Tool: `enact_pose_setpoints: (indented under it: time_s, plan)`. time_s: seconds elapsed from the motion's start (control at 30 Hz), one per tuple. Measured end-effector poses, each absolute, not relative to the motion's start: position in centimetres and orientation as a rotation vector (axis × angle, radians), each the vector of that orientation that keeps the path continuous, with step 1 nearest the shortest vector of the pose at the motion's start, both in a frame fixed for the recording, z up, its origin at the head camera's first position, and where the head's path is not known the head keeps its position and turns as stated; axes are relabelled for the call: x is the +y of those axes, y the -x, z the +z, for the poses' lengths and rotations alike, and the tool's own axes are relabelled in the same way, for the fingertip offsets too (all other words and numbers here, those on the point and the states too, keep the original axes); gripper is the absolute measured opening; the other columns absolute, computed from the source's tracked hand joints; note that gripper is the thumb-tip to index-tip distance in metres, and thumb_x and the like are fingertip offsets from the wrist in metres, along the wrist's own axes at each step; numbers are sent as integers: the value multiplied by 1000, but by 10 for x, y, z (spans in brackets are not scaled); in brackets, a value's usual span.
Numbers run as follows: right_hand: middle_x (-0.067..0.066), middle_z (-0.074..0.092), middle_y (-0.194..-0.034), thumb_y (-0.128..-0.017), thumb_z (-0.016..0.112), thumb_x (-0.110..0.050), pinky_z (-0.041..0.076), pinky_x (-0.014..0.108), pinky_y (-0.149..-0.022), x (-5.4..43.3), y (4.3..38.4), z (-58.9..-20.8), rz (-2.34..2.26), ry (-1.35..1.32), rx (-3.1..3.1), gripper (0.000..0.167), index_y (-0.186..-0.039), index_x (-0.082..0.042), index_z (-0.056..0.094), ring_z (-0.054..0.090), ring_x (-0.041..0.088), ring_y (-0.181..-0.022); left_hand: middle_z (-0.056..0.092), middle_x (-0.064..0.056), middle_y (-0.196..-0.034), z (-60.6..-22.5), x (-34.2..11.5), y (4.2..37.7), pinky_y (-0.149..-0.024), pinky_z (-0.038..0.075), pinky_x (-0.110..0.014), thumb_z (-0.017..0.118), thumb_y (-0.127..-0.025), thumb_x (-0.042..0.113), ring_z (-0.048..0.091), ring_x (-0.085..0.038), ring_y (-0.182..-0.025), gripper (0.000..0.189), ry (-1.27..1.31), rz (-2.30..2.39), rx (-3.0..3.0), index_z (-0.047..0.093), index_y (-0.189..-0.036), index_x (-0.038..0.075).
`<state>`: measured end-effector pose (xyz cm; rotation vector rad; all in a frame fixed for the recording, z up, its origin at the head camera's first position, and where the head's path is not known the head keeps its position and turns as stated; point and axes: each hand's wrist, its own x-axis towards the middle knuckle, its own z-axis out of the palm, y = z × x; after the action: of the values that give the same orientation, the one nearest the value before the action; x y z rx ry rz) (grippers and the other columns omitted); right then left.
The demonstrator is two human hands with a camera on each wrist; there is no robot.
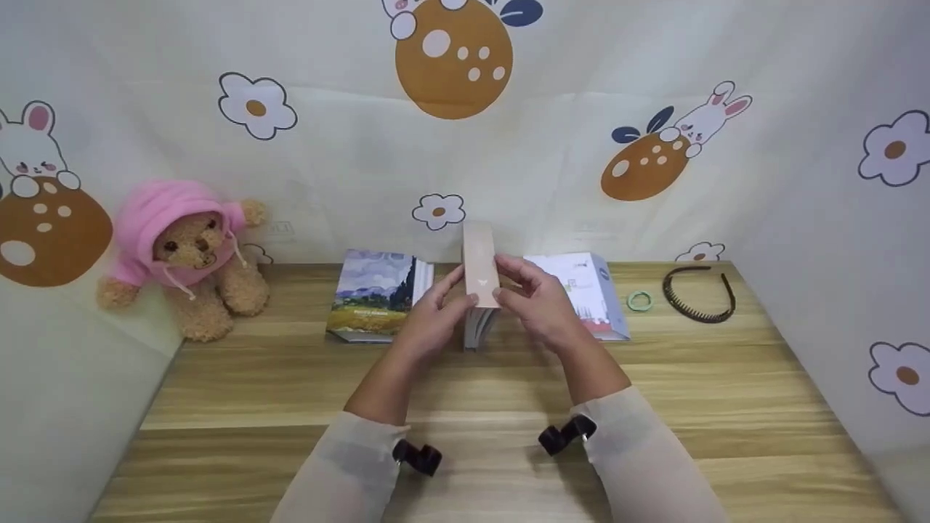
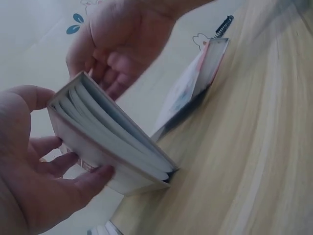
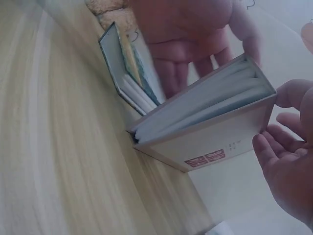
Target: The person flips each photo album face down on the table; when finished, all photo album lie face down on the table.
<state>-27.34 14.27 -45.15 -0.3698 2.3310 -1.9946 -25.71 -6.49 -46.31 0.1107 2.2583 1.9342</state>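
Note:
Both hands hold a thick beige book (image 1: 479, 269) on its fore-edge, spine up, at the middle of the table. My left hand (image 1: 434, 316) has its thumb at the near spine corner and its fingers on the left cover. On the right cover lie the fingers of my right hand (image 1: 541, 305), its thumb also at the spine edge. In the right wrist view the pages fan slightly, and red markings show on the cover. A book with a painted landscape cover (image 1: 374, 290) is left of the hands; a white-covered book (image 1: 574, 283) is to the right.
A teddy bear in a pink hoodie (image 1: 174, 240) sits at the back left against the wall cloth. At the back right lie a green hair tie (image 1: 640, 301) and a dark toothed headband (image 1: 700, 294). The printed cloth (image 1: 349, 167) encloses the wooden table (image 1: 465, 450).

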Motion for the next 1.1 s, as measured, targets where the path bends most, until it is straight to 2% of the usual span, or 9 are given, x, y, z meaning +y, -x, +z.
enact_pose_setpoints:
  time_s: [0.07,0.13,0.2,0.3,0.43,0.6,0.73,0.93,1.1]
  plan:
    - [7,59,-160,-100,71,-8,53,34,-116,145,274,-451,-1991,362,2322,55,-153,-11,59,56,25,-150,35,-4,-176,-469,-67,259,-132,30,-61,60,-104,54,36,-35,-161,66,-116,1861,2295,42,-165,37]
    - [11,56,-162,-100,69,-5,51,36,-119,146,275,-451,-1982,359,2317,56,-155,-7,56,53,28,-152,35,-6,-176,-476,-69,261,-133,26,-62,54,-106,57,32,-35,-163,65,-146,1829,2310,41,-166,35]
    - [14,53,-164,-100,67,-1,47,38,-122,148,276,-453,-1967,354,2322,57,-156,-3,54,50,29,-154,35,-10,-176,-481,-70,263,-133,26,-61,53,-107,55,33,-37,-162,65,-183,1800,2341,41,-166,31]
    - [15,51,-165,-100,66,-2,42,39,-126,150,278,-455,-1877,356,2397,57,-156,-1,53,47,29,-156,34,-12,-175,-487,-71,265,-133,29,-59,59,-106,48,33,-37,-162,65,-213,1753,2399,43,-166,28]
    - [11,49,-167,-103,70,-16,38,40,-130,152,280,-459,-1679,383,2562,54,-154,-5,57,45,27,-157,33,-6,-176,-491,-72,266,-134,28,-59,66,-102,48,30,-36,-164,67,-205,1609,2514,47,-163,30]
    - [9,43,-171,-104,69,-34,34,43,-132,154,279,-462,-1447,402,2684,58,-154,-7,57,39,29,-160,34,-5,-177,-491,-73,264,-134,26,-59,67,-101,48,29,-37,-165,68,-223,1466,2607,49,-162,25]
    - [8,44,-171,-103,71,-37,36,44,-131,154,280,-464,-1357,357,2690,60,-154,-8,57,43,30,-158,33,-5,-177,-492,-74,264,-135,26,-58,67,-102,46,28,-37,-165,67,-242,1365,2647,50,-162,22]
    - [10,55,-163,-101,74,-28,41,46,-129,158,284,-470,-1267,298,2694,56,-152,-10,61,53,29,-151,35,-7,-176,-493,-72,264,-135,27,-56,68,-102,37,32,-37,-163,63,-289,1195,2725,52,-160,16]
    - [10,61,-158,-101,73,-22,43,48,-127,160,287,-477,-1216,245,2632,57,-155,-13,57,57,27,-148,38,-8,-175,-492,-69,262,-136,24,-56,66,-103,30,31,-39,-163,59,-313,1051,2783,54,-158,13]
